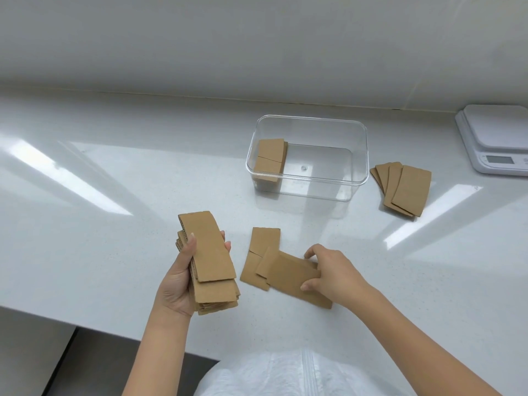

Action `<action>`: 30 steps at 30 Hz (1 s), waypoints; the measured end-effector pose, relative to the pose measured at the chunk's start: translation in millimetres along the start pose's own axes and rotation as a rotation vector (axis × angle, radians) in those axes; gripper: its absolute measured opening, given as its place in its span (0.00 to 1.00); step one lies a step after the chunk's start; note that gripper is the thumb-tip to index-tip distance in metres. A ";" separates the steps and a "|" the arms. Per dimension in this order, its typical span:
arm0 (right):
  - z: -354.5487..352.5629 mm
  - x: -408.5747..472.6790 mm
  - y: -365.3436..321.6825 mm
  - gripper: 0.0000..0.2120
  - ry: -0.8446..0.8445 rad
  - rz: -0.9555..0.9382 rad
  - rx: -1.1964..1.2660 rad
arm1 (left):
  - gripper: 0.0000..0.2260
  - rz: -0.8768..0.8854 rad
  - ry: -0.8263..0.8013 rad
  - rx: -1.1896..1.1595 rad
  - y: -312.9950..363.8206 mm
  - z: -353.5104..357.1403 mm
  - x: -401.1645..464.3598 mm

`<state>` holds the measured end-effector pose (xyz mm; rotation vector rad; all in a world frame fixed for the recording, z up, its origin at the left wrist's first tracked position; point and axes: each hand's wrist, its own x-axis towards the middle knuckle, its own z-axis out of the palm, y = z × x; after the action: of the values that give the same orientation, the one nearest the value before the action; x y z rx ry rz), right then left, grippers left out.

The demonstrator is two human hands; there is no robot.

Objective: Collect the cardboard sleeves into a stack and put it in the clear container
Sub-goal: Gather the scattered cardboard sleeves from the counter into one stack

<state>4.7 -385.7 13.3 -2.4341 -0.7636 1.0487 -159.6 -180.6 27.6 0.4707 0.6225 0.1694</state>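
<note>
My left hand (pixel 178 284) holds a stack of brown cardboard sleeves (pixel 210 261) upright above the counter's front edge. My right hand (pixel 331 271) rests on a flat sleeve (pixel 291 274) lying on the counter, fingers pinching its right end. That sleeve overlaps another sleeve (pixel 258 252) lying to its left. The clear container (pixel 353 155) stands further back with a stack of sleeves (pixel 270 158) at its left end. A fanned group of several sleeves (pixel 404 188) lies to the right of the container.
A white kitchen scale (pixel 497 138) sits at the far right against the wall. The white counter (pixel 114 210) ends close to my body, with a dark gap below its front left edge.
</note>
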 end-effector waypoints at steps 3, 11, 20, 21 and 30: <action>0.8 2.9 -2.6 0.21 -0.016 0.025 0.000 | 0.46 0.001 -0.005 -0.011 -0.3 0.3 0.1; -9.0 5.0 -24.3 0.17 -0.088 -0.232 -0.221 | 0.46 0.017 0.007 -0.006 3.0 2.3 1.9; -4.8 44.3 -73.5 0.50 -0.201 -0.491 -0.712 | 0.45 0.036 0.032 -0.013 4.5 -2.9 -4.0; -4.8 48.0 -74.2 0.49 -0.214 -0.461 -0.707 | 0.45 0.038 0.033 -0.018 4.4 -4.2 -5.0; -5.0 46.2 -55.3 0.30 -0.020 -0.341 -0.760 | 0.45 0.027 0.055 -0.032 3.4 -9.0 -5.2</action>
<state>16.9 -314.9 20.9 -2.7081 -1.7688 0.7242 -169.1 -175.8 25.5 0.4450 0.6664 0.2177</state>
